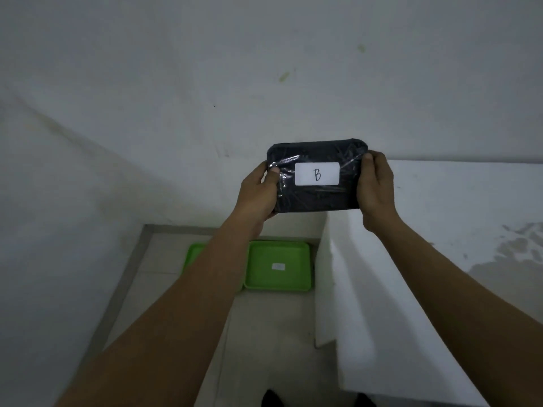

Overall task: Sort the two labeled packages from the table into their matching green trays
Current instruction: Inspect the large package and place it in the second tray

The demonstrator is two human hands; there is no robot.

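A dark package wrapped in clear film [318, 198], with a white label reading "B", is held up in front of me at the table's left end. My left hand [258, 195] grips its left edge and my right hand [376, 189] grips its right edge. Below on the floor lie two green trays side by side. The right tray [279, 277] has a small white label whose text is too blurred to read. The left tray [195, 254] is mostly hidden behind my left forearm.
A white table [440, 230] fills the right side, its left edge just right of the trays. Grey walls meet in a corner at the left. The trays sit on a pale tiled floor [264, 333]. Dark shoe tips [271, 399] show at the bottom.
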